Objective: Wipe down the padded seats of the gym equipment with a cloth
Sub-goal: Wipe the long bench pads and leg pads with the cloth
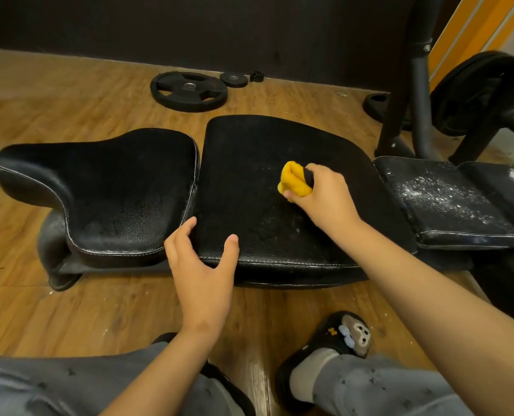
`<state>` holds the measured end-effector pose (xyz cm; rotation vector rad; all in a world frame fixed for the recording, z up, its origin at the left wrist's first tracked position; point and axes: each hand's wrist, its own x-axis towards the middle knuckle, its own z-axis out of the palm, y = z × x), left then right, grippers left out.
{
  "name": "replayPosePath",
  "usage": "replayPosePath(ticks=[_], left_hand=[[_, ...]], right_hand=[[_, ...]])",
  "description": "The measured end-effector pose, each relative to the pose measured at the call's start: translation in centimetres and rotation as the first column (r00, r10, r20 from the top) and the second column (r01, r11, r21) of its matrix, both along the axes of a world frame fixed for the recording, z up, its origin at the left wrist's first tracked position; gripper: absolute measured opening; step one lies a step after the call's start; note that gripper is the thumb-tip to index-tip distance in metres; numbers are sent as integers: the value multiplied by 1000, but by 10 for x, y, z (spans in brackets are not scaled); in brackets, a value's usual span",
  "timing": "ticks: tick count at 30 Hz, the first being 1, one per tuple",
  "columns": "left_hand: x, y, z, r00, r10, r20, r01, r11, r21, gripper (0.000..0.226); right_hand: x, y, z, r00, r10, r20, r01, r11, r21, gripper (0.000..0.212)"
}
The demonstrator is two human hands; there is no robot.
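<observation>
On middle pad [249, 157], right grip [324, 198] clutches cloth [295, 182]; left grip [203, 270] wide at near edge.

One wide-angle view from the person's head faces forward and steeply down. It sits close above the black seat pads [249, 151], wooden floor [54, 94] beyond.
</observation>
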<state>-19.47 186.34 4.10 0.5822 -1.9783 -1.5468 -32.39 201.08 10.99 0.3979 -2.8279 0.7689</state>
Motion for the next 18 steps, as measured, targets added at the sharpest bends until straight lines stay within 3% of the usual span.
replayPosePath(ticks=[4, 9, 13, 18], left_hand=[[-1, 0, 3, 1000, 12, 3, -12, 1000, -10, 58], [2, 0, 3, 1000, -12, 27, 13, 1000, -9, 59], [1, -1, 2, 1000, -3, 27, 4, 1000, -26, 59], [3, -1, 3, 997, -32, 65, 36, 997, -62, 61]], right_hand=[[35, -16, -14, 968, 249, -15, -250, 966, -74, 30], [17, -15, -9, 993, 113, -31, -115, 990, -81, 41], [48, -21, -15, 945, 327, 7, -325, 941, -91, 27], [15, -5, -7, 993, 113, -18, -114, 991, -67, 39]])
